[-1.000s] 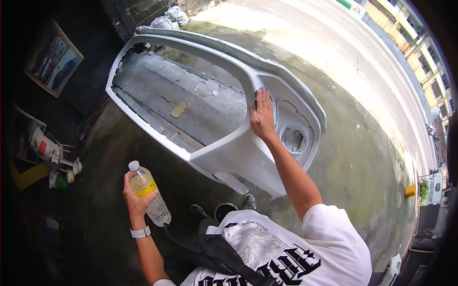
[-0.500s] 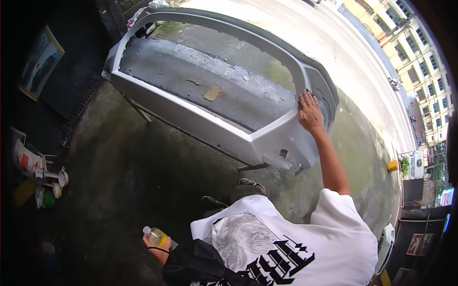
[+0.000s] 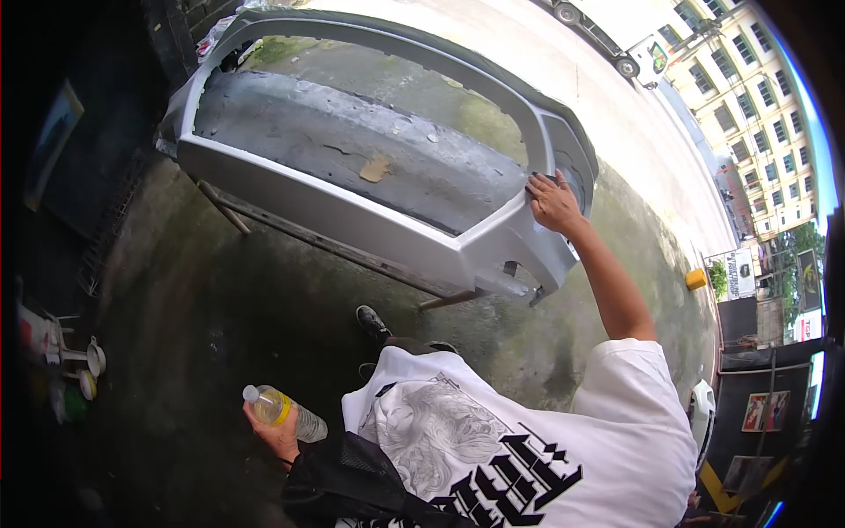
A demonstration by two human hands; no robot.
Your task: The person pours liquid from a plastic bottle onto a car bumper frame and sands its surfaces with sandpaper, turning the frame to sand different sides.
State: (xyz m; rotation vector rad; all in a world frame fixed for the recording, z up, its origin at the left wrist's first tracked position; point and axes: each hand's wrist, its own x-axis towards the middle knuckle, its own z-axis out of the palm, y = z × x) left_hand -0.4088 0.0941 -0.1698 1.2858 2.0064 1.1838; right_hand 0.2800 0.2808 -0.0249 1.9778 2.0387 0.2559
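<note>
At upper centre, the pale bumper shell (image 3: 326,201) bears your right hand (image 3: 556,204), anything beneath its fingers unclear; at lower left, your left hand (image 3: 271,433) clasps a bottle (image 3: 309,426). Step appears to be surface contact; next move likely calls for light pressure.

We reach forward with our right arm (image 3: 613,275) almost straight, and our right hand (image 3: 556,204) lies palm down, its fingers extended and loosely parted. Our left hand (image 3: 276,435) is curled in a grip, low on our left side.
</note>
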